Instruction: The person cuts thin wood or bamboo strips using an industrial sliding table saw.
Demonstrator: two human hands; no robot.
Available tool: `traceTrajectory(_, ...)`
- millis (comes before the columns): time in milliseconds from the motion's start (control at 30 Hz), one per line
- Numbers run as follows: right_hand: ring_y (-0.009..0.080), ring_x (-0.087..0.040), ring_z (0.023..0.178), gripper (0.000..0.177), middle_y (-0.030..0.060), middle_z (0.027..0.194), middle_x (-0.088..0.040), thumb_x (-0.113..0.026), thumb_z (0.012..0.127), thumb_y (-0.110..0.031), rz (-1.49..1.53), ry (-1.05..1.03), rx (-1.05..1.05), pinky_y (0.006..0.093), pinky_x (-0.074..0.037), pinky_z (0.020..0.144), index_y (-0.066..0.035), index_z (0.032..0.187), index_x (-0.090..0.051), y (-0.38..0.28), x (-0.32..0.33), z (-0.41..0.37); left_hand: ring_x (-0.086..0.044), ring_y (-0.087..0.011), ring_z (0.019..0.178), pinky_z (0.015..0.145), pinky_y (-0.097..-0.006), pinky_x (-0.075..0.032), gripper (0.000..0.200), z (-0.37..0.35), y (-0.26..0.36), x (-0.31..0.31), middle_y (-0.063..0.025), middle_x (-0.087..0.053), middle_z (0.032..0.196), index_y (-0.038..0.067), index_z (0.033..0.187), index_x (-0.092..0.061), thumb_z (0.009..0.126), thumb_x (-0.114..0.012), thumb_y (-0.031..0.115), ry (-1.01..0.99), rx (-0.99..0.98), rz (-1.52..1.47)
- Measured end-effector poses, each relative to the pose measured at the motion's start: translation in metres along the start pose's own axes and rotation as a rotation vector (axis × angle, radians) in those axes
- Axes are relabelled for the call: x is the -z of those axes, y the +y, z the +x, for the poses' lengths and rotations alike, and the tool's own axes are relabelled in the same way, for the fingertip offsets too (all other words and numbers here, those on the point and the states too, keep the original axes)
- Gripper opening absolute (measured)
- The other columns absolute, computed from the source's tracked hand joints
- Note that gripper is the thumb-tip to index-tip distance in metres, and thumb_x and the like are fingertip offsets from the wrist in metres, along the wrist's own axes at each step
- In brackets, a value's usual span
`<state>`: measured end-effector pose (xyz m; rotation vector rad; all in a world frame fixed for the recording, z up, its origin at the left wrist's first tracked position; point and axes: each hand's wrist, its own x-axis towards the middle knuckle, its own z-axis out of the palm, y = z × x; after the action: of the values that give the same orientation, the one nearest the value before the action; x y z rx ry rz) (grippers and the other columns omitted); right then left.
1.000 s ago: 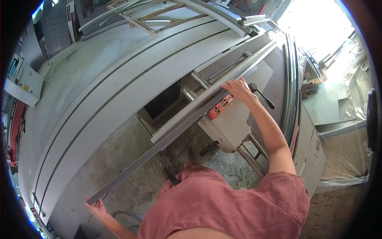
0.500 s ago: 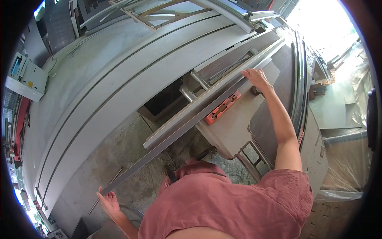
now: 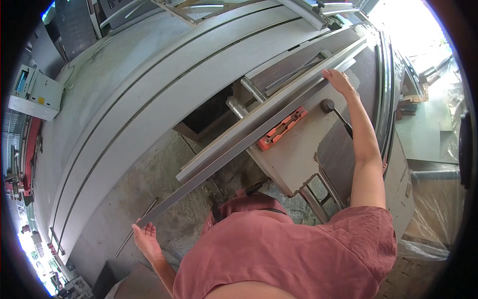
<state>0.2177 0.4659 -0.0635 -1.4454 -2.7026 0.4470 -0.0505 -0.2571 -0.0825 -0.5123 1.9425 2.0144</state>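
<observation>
A long, narrow grey strip [image 3: 199,181] slants from the lower left to the upper right, with one hand at each end. My left hand [image 3: 146,240] is at its near end, which lies between thumb and fingers, palm turned up. At the far end, the fingers of my right hand [image 3: 340,82] are closed over the edge. Close alongside the strip runs a pale long profile [image 3: 191,168]. An orange-red notched tool [image 3: 283,128] lies on the board just below the strip. A mallet [image 3: 327,105] with a dark round head rests by my right forearm.
A big slotted grey bench [image 3: 149,99] curves across the left and back. Metal bars [image 3: 254,89] sit behind the profile. A thin rod [image 3: 135,228] lies near my left hand. A white control box [image 3: 37,92] stands far left; plastic-wrapped material [image 3: 433,204] is at right.
The view has shifted slightly. Both hands still hold the strip's ends, and my right hand appears farther up and right. The mallet, mostly hidden before, now shows beside my right forearm.
</observation>
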Motion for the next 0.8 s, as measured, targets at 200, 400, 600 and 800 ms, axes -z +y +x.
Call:
traceTrajectory(200,0.0342,-0.058,0.103,0.053,0.0160,0.101,-0.065,-0.039,0.092,-0.052,-0.025,0.026,-0.049,0.0416,-0.043,0.090,-0.008,0.099,-0.067,0.025,0.008,0.017,-0.051,-0.0132,0.087,0.078,-0.0282,-0.043,0.044,-0.015,0.005,-0.027,-0.0034,-0.052,0.093,0.006,0.117,-0.055,0.093,-0.052,0.043,-0.040,-0.046,0.135)
traceTrajectory(400,0.0343,-0.058,0.102,0.054,0.0156,0.101,-0.066,-0.038,0.092,-0.053,-0.044,0.040,-0.023,0.0417,-0.043,0.089,-0.007,0.096,-0.067,0.042,0.009,0.031,-0.050,-0.0116,0.085,0.078,-0.0278,-0.044,0.039,-0.026,-0.001,-0.038,-0.0022,-0.052,0.090,0.006,0.115,-0.057,0.094,-0.052,0.039,-0.056,-0.046,0.180)
traceTrajectory(600,0.0321,-0.061,0.096,0.051,0.0159,0.097,-0.066,-0.042,0.092,-0.049,-0.041,0.105,-0.058,0.0398,-0.045,0.086,-0.005,0.096,-0.067,0.030,0.012,0.030,-0.051,-0.0102,0.084,0.077,-0.0265,-0.044,0.034,-0.025,-0.008,-0.040,-0.0020,-0.053,0.091,0.006,0.116,-0.057,0.095,-0.053,0.032,-0.098,-0.045,0.198)
traceTrajectory(800,0.0305,-0.059,0.078,0.018,0.0097,0.087,-0.059,-0.056,0.089,-0.024,0.078,0.387,0.515,0.0394,-0.048,0.073,-0.010,0.091,-0.066,-0.060,-0.016,-0.020,-0.052,-0.0095,0.083,0.077,-0.0256,-0.044,0.033,-0.028,-0.015,-0.046,-0.0009,-0.054,0.091,0.005,0.115,-0.057,0.095,-0.052,0.030,-0.143,-0.015,0.217)
